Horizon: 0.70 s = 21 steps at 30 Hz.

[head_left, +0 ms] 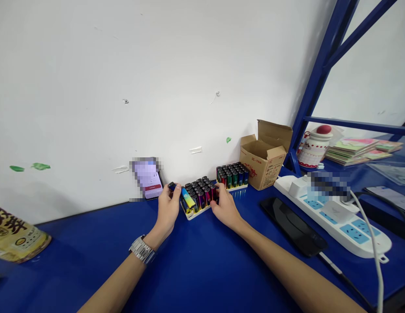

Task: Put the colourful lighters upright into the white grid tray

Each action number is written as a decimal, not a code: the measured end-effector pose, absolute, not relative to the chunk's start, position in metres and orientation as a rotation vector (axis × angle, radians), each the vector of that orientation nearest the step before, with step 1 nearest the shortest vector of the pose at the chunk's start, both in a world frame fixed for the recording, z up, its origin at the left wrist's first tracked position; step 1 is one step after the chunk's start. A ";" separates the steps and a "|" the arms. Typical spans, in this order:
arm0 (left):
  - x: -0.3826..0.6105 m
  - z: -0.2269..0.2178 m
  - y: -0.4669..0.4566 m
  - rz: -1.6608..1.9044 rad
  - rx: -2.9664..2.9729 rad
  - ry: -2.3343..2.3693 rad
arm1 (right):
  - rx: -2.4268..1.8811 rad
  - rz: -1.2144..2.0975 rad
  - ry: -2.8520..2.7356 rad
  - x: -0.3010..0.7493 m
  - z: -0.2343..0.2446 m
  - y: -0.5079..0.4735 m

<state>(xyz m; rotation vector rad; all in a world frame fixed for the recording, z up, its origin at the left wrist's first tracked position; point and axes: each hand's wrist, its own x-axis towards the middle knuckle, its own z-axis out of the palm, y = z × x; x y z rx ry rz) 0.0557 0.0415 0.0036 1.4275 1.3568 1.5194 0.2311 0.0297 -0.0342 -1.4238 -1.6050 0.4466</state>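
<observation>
My left hand (168, 208) is closed on a lighter (188, 199) with a dark top and a blue-to-yellow body. The lighter leans over the left end of a pale tray (197, 214), with the thumb lying across it. Upright lighters (201, 199) with black tops and purple, red and blue bodies stand in rows in this tray. My right hand (226, 208) grips the tray's right end, thumb in front and fingers curled behind; the fingertips are partly hidden. Behind it is a second tray (240, 188) of lighters with red, green and blue bodies.
An opened cardboard box (259, 167) stands behind the second tray. A lit phone (152, 180) leans on the wall. At right lie a black phone (293, 226) on a cable and a white power strip (333, 217). A yellow-labelled container (19, 234) is at far left.
</observation>
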 end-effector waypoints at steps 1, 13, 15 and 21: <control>0.055 0.004 0.041 1.505 1.454 1.368 | -1.439 0.371 -1.562 0.231 -0.032 0.028; 0.050 0.008 0.038 1.321 1.853 1.501 | -1.214 0.701 -1.729 0.187 -0.008 -0.015; 0.047 0.008 0.039 1.305 1.878 1.510 | -1.108 0.833 -1.657 0.186 -0.009 -0.014; 0.025 0.002 0.044 1.395 1.818 1.710 | -1.018 0.992 -1.557 0.195 -0.012 -0.012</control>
